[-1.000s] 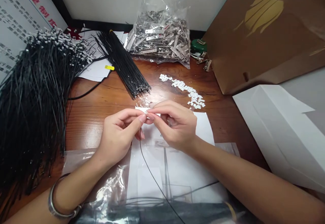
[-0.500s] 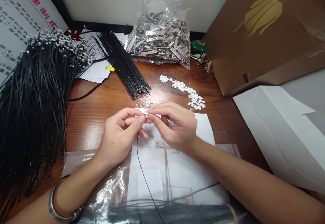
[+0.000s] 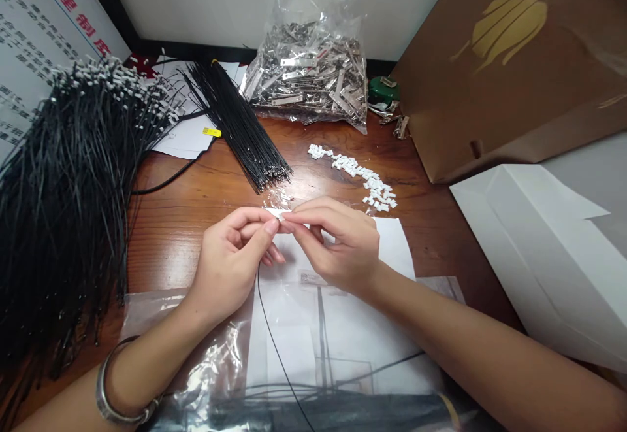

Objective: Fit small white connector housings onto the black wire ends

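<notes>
Over the white paper (image 3: 392, 249), my two hands meet at the fingertips. My left hand (image 3: 228, 262) pinches the end of a thin black wire (image 3: 277, 340), which hangs in a curve toward the bottom edge. A small white connector (image 3: 281, 217) sits between thumb and finger of my right hand (image 3: 340, 242). It touches the wire end held on the left, but fingers hide whether the wire is inside it. Beyond the right hand lie several loose white connectors (image 3: 376, 190). A bundle of black wires (image 3: 240, 134) with bare-looking ends points toward my hands.
On the left hangs a thick mass of black wires (image 3: 73, 210) with white ends. At the back stand a clear bag of metal pieces (image 3: 308, 76) and a green tape measure (image 3: 383, 92). Brown (image 3: 441, 85) and white (image 3: 529, 242) boxes border the right. Plastic bags lie in front.
The hanging wire has swung slightly left below my left hand. Both hands keep nearly the same place, fingertips still together at the connector.
</notes>
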`<state>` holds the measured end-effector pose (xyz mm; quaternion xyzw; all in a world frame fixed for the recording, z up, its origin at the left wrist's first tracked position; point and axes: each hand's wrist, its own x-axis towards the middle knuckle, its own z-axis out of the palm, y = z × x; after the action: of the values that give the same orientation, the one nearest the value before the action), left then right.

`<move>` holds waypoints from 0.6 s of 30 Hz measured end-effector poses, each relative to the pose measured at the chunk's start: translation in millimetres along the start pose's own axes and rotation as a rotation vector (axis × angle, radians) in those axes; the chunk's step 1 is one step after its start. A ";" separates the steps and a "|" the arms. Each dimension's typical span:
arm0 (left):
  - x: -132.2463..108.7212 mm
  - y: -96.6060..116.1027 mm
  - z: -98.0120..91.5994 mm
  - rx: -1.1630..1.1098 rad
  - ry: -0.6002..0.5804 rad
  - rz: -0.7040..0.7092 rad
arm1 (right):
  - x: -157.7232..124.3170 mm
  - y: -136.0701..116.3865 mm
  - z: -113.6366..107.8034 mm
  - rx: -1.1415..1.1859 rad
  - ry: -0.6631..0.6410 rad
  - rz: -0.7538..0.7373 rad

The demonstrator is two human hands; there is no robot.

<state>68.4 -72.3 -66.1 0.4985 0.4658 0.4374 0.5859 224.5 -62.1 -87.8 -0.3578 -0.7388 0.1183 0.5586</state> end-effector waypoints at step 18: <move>0.7 1.7 1.6 0.035 0.052 -0.009 | -1.3 -2.5 1.8 0.027 0.003 0.090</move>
<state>70.1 -71.7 -64.4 0.4952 0.4907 0.4394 0.5665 222.1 -64.4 -88.0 -0.3833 -0.7197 0.1527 0.5585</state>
